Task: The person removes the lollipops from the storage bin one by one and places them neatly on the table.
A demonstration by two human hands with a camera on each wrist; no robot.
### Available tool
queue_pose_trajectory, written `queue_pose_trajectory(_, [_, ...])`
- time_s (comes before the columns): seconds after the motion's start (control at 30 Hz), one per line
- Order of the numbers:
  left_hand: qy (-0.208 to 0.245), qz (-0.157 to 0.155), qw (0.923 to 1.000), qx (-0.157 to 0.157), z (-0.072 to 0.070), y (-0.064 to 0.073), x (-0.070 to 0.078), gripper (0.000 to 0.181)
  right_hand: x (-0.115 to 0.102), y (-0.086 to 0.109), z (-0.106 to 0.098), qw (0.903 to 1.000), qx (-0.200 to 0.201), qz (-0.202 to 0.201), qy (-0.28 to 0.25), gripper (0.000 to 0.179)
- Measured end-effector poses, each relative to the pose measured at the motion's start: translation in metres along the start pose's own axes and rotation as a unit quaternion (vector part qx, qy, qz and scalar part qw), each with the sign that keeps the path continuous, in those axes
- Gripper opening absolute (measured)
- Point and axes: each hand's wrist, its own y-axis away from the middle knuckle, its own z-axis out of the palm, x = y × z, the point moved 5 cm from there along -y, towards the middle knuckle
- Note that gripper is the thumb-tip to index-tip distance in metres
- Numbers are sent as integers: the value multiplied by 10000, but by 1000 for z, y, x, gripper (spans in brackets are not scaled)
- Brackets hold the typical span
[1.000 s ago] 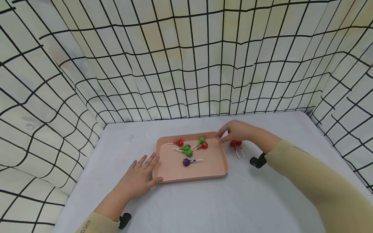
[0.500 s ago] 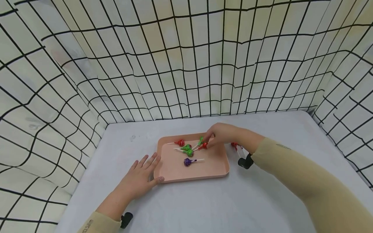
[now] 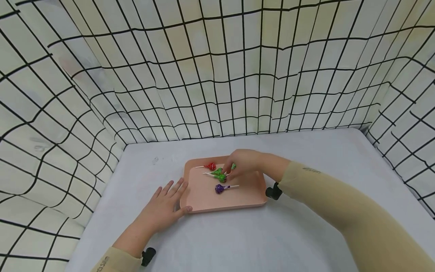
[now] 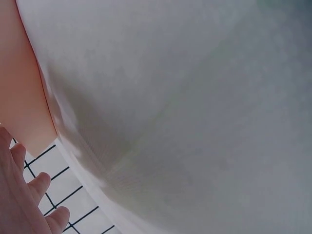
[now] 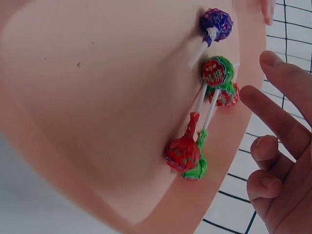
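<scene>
A pink tray [image 3: 224, 202] holds several wrapped lollipops. My left hand [image 3: 163, 207] rests at its left edge, fingers spread; in the left wrist view its fingers show beside the tray's side [image 4: 22, 73]. Over the tray, my right hand [image 3: 242, 162] reaches with its fingertips right at the green lollipop [image 3: 221, 178] in the middle. The right wrist view shows thumb and fingers apart with nothing between them. There, a red lollipop [image 5: 183, 153] overlaps a green one; in the head view my hand hides that red one. A purple lollipop [image 3: 219, 188] lies nearer me.
Another red lollipop [image 3: 212, 166] lies near the tray's back left corner. White cloth [image 3: 217, 241] covers the table. Black-gridded white sheeting [image 3: 224, 75] rises behind and at both sides.
My right hand has moved left from the tray's back right corner to over the lollipops. Its arm now hides the red lollipops right of the tray. My left hand has stayed put.
</scene>
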Motion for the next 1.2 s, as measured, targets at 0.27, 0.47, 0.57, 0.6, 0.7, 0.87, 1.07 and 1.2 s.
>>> queue_pose_trajectory(0.27, [-20, -3, 10000, -1, 2, 0, 0, 88, -8, -9, 13, 9995, -262, 29, 176, 25])
queue_pose_trajectory(0.47, [-11, 20, 10000, 50, 1, -1, 0, 86, -14, -11, 19, 9984, -262, -115, 496, 25])
queue_pose_trajectory(0.57, [-37, 45, 9999, 88, 1, -1, 1, 86, -18, -13, 21, 9969, -236, -220, 713, 26])
queue_pose_trajectory(0.6, [-42, 52, 9999, 104, 1, -1, 1, 86, -19, -15, 22, 9964, -244, -263, 769, 26])
queue_pose_trajectory(0.7, [-64, 70, 9999, 131, 1, 0, 0, 85, -21, -18, 25, 9946, -289, -341, 942, 28])
queue_pose_trajectory(0.87, [-62, 74, 9998, 147, 2, 0, -1, 86, -24, -22, 30, 9932, -405, -317, 1044, 27])
queue_pose_trajectory(1.07, [-71, 80, 9998, 148, 4, 0, -3, 89, -26, -24, 34, 9930, -522, -247, 1032, 25])
queue_pose_trajectory(1.2, [-47, 58, 9999, 143, 4, 0, -4, 93, -28, -24, 36, 9912, -565, -307, 1161, 22])
